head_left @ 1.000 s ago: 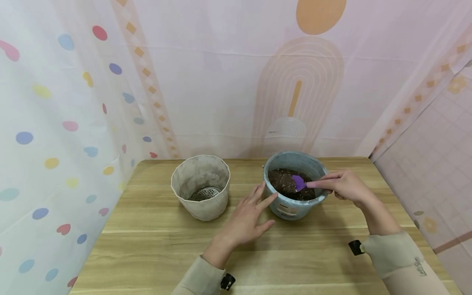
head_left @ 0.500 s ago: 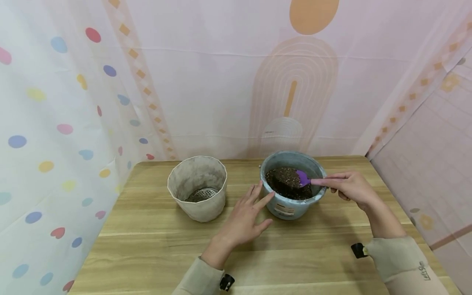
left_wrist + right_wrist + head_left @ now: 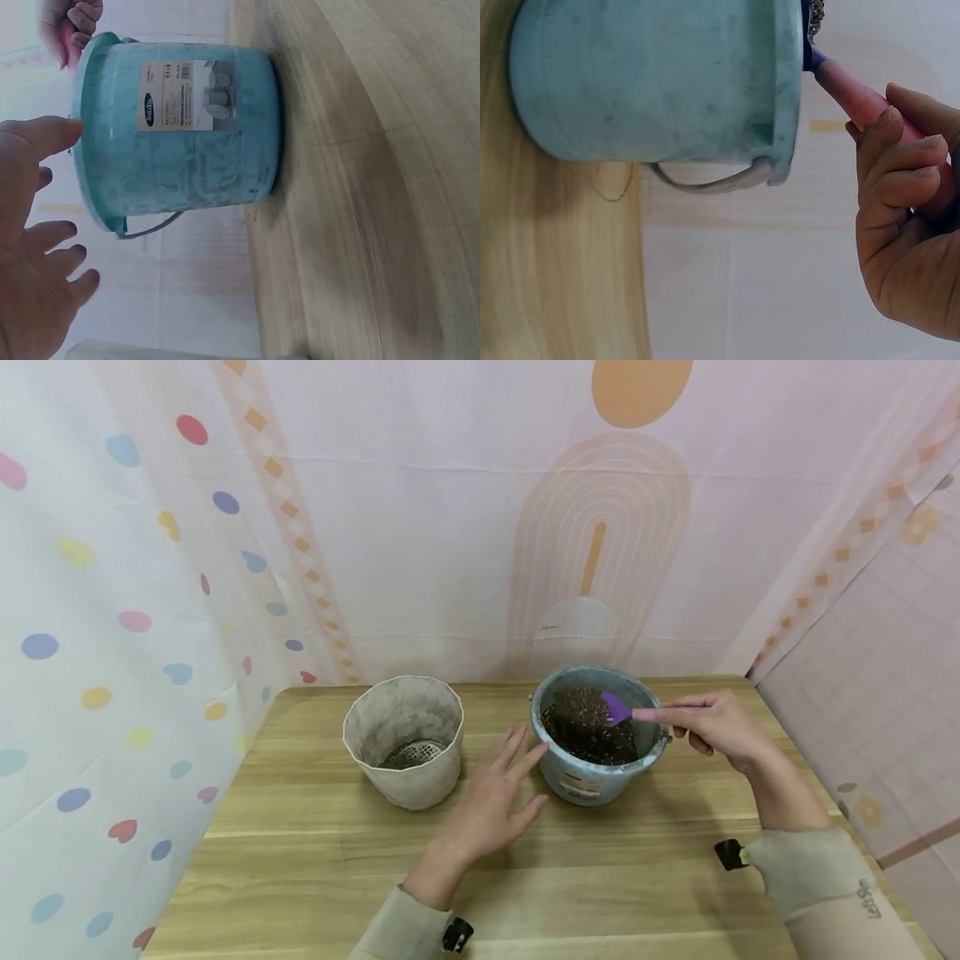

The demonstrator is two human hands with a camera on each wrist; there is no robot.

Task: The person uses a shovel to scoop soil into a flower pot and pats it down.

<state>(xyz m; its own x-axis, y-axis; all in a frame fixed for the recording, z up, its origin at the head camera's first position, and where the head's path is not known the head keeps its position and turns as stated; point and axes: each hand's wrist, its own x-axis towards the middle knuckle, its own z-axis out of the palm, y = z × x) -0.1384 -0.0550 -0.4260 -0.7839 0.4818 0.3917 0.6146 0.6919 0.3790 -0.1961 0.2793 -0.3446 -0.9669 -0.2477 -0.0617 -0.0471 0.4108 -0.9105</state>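
Note:
My right hand (image 3: 716, 727) grips the pink handle of a small garden trowel (image 3: 645, 714) with a purple blade. Dark soil is heaped on the blade, which is held over the blue bucket (image 3: 581, 783) at about rim height. More soil (image 3: 600, 745) covers the inside of the bucket. In the right wrist view the fingers curl round the trowel handle (image 3: 859, 97). My left hand (image 3: 487, 802) holds its fingers spread beside the bucket's left side, with nothing in it. One fingertip is at or very near the rim; contact is unclear.
Left of the bucket stands a whitish plastic pot (image 3: 420, 783) with a perforated bottom and some dark residue. Both stand on a wooden table (image 3: 300, 860) against a patterned curtain (image 3: 435, 527). The bucket's wire handle (image 3: 712, 184) hangs down outside.
The trowel has risen out of the soil with a heaped load on its blade. My right hand has lifted and shifted slightly right. The left hand has drawn back a little.

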